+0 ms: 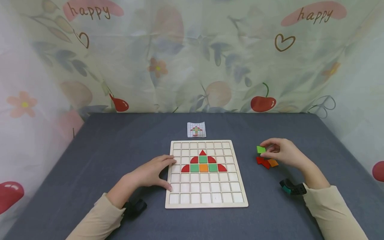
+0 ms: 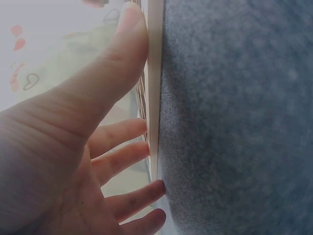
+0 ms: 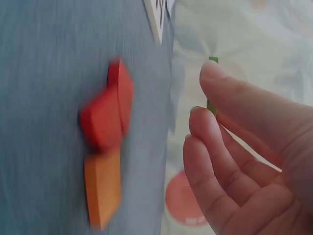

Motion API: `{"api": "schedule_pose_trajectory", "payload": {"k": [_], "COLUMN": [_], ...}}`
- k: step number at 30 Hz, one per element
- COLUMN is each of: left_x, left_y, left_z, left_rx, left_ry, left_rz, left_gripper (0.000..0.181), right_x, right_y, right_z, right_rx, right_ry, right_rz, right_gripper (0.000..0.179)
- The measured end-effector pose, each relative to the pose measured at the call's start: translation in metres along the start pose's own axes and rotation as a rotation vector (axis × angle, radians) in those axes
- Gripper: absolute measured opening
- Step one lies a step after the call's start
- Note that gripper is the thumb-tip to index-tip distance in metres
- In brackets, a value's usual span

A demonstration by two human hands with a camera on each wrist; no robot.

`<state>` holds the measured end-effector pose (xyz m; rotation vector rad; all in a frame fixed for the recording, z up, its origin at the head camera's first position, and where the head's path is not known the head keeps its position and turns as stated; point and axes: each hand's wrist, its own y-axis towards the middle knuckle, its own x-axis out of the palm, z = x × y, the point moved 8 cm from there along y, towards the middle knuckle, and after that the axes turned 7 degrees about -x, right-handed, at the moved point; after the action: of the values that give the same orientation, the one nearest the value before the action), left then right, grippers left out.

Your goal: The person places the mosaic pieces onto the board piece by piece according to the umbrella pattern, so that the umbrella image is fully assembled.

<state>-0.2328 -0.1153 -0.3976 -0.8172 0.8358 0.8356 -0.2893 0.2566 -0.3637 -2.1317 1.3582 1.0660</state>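
A pale wooden grid board [image 1: 207, 206] lies on the table. Set in its squares are a red triangle [image 1: 202, 153], several red quarter-round pieces, several green square tiles [image 1: 203, 159] and an orange square tile [image 1: 203, 167]. My left hand [image 1: 151, 171] rests at the board's left edge with fingers spread, thumb touching the side in the left wrist view. To the right of the board, my right hand [image 1: 283, 151] pinches a light green tile [image 1: 260, 149] between thumb and fingers. Only the tile's thin edge [image 3: 213, 59] shows in the right wrist view.
Below the right hand lie red pieces [image 1: 263, 162] and an orange tile [image 1: 273, 163] close together on the dark grey table [image 1: 126, 133]. A small pattern card [image 1: 190, 126] lies beyond the board. Behind the table hangs a printed cloth [image 1: 192, 60].
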Motion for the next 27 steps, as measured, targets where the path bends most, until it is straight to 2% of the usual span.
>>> {"api": "schedule_pose_trajectory", "payload": {"k": [8, 18, 27], "left_x": [-0.001, 0.000, 0.000], "left_y": [-0.001, 0.000, 0.000], "left_z": [0.001, 0.000, -0.001], "left_rx": [0.004, 0.012, -0.010], "left_ry": [0.004, 0.004, 0.004], "left_rz": [0.002, -0.003, -0.006], "left_gripper": [0.090, 0.090, 0.091], "right_x": [0.017, 0.032, 0.047], "right_y": [0.007, 0.007, 0.006], "right_z": [-0.028, -0.056, -0.074], "right_rx": [-0.045, -0.078, -0.105], "right_ry": [0.007, 0.024, 0.028], "right_rz": [0.036, 0.095, 0.088], "right_gripper": [0.035, 0.032, 0.028]}}
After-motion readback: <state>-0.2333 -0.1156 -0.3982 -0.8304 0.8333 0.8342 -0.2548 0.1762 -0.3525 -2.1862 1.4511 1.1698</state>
